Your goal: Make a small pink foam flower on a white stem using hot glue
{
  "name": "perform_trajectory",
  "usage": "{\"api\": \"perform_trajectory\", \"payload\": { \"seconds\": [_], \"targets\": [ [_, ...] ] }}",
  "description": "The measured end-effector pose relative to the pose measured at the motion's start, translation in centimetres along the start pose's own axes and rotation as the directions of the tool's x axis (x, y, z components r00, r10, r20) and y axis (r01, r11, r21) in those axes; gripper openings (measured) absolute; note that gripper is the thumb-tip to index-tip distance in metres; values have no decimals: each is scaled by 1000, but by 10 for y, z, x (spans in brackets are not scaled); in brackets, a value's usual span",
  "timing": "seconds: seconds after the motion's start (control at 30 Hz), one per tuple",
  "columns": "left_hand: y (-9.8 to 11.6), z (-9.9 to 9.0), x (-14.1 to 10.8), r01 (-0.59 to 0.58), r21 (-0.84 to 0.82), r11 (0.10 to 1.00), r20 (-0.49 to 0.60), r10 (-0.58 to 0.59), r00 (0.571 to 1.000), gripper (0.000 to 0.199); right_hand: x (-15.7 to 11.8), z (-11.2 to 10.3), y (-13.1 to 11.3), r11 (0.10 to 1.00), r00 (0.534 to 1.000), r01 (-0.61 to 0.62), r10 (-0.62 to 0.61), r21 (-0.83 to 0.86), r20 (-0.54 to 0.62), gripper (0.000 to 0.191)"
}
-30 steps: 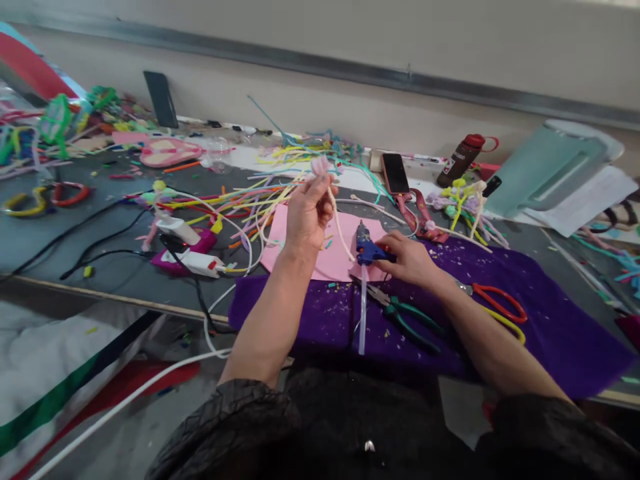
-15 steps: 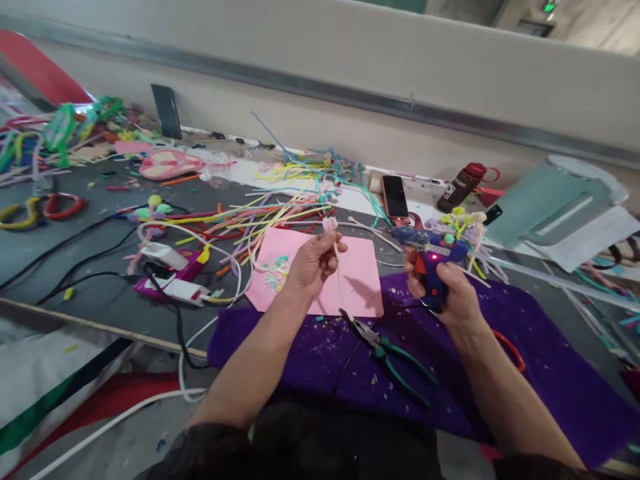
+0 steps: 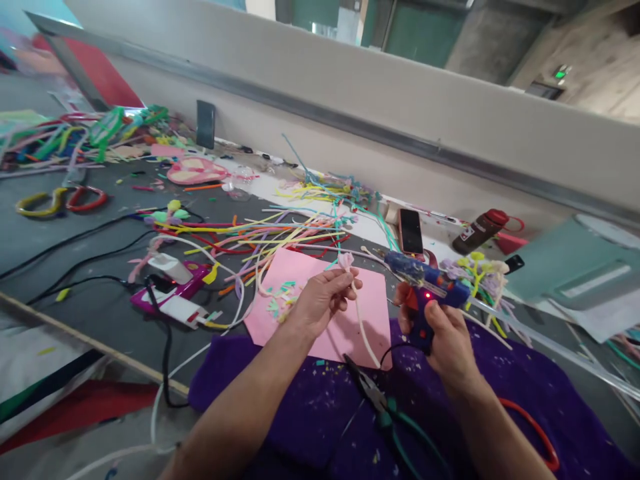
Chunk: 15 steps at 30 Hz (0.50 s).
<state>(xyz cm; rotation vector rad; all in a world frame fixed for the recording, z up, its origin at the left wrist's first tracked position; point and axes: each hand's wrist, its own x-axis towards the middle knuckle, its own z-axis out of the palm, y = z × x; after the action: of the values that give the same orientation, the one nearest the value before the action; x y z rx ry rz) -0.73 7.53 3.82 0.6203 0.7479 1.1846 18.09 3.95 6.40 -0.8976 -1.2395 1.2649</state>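
Note:
Between the thumb and fingers of my left hand is a pipe-cleaner flower, its pale pink head above the fingertips. Its whitish stem hangs down over a pink sheet. My right hand grips a blue glue gun with an orange trigger and a lit red light. The nozzle points left toward the flower, with a gap between them. Below, pliers with green handles lie on a purple cloth. Small cut bits are scattered on the sheet's left part.
Loose pipe cleaners spread behind the sheet. A power strip with cables and scissors lie left. At the back are a phone, a brown bottle, a finished-looking bunch of flowers and a pale green kettle.
The view has shifted, so the table things appear lower and mostly further right. The glue gun is nearer the flower. Both hands keep their holds.

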Motion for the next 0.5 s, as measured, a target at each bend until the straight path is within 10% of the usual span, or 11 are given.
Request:
{"api": "perform_trajectory", "payload": {
  "seconds": [0.23,0.5],
  "targets": [
    [1,-5,4,55,-115,992,-25,-58,998,18,6,28,-14,981,989,94,-73,-168,127,33],
    [2,-12,5,33,-124,992,-24,-36,999,21,0,10,1,937,987,76,-21,-342,162,33]
  ]
}}
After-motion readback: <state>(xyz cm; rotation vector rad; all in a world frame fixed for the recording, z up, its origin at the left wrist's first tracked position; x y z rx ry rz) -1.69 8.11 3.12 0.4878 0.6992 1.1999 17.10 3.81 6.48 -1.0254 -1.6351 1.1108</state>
